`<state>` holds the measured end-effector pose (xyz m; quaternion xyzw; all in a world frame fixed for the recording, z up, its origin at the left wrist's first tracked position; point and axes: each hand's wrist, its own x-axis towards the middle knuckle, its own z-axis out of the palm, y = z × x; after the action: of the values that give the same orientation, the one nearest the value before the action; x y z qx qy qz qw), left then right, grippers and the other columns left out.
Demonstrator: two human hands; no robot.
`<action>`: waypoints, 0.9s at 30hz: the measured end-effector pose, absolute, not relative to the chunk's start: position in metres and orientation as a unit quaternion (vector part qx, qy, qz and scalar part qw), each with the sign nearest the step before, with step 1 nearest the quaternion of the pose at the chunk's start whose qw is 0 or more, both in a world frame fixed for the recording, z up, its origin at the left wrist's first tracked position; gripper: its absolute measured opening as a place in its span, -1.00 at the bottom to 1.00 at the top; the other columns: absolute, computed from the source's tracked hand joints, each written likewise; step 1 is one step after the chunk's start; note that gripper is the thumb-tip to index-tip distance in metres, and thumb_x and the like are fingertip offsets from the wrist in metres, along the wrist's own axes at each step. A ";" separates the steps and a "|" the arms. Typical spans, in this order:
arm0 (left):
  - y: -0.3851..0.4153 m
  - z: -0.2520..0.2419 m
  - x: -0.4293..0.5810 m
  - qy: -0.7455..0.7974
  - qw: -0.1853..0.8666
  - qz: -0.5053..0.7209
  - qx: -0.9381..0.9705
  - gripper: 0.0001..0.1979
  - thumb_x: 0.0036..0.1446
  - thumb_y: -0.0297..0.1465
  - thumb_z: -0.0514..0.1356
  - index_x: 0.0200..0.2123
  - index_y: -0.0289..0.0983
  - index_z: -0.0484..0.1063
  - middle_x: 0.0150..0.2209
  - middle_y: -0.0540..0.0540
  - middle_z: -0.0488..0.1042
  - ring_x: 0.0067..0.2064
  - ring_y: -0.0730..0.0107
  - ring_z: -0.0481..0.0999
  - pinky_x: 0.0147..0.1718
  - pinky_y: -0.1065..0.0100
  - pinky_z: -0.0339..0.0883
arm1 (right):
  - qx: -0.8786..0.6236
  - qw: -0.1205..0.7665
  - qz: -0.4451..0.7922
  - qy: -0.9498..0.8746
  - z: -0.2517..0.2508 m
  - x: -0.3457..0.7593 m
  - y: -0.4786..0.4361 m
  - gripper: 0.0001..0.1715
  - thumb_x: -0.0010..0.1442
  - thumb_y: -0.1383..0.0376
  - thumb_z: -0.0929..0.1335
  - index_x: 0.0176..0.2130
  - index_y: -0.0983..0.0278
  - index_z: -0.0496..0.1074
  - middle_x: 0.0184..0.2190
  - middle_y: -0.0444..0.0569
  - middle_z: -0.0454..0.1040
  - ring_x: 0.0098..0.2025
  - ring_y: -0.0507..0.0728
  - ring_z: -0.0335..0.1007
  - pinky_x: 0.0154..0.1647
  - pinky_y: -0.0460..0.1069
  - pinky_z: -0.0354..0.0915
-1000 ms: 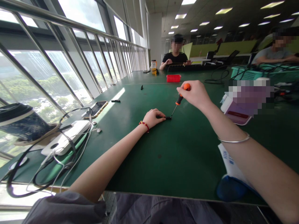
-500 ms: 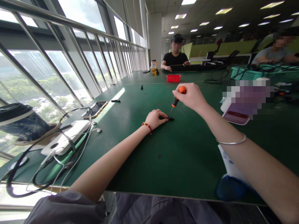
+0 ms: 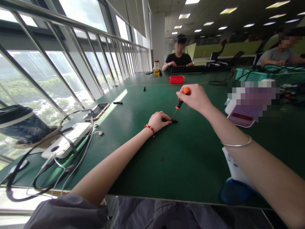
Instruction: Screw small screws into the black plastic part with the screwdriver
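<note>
In the middle of the green table [image 3: 152, 178], my left hand [image 3: 159, 121] pinches a small black part [image 3: 174, 121] and holds it down on the surface. The part's left end is hidden under my fingers. My right hand [image 3: 194, 97] is closed around a screwdriver [image 3: 179, 103] with an orange and black handle. The screwdriver leans with its handle up and to the right. Its thin metal shaft runs down to the black part beside my left fingertips; the exact contact of the tip is too small to make out.
Two small black pieces [image 3: 118, 102] lie farther left. A red tray [image 3: 177, 79] stands ahead, with a person [image 3: 179, 58] behind it. At the left are a phone [image 3: 97, 112], a white power bank [image 3: 68, 140] with cables and a cup [image 3: 23, 124]. A propped phone [image 3: 241, 119] and a green basket [image 3: 247, 75] are at right.
My hands, the screwdriver and the black part stay almost in place. Across the table, the other person's hand has lifted off the tabletop toward the long dark object.
</note>
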<state>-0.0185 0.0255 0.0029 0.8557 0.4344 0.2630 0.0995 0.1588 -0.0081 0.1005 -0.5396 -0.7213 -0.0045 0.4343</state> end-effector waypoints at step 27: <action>0.026 0.003 -0.018 0.434 0.099 0.260 0.857 -0.84 0.01 -0.28 0.26 -0.33 -0.19 0.57 -0.27 -0.04 0.50 -0.21 0.31 0.43 -0.11 0.28 0.31 | -0.582 0.379 -0.050 -0.718 0.106 0.150 -0.020 -0.76 0.03 0.12 0.33 -0.28 0.18 0.34 -0.46 -0.06 0.42 -0.44 0.14 0.27 -0.45 -0.02 0.05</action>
<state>-0.0182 0.0259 0.0030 0.8567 0.4344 0.2596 0.0995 0.1498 -0.0198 0.1060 -0.5824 -0.7175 -0.0497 0.3788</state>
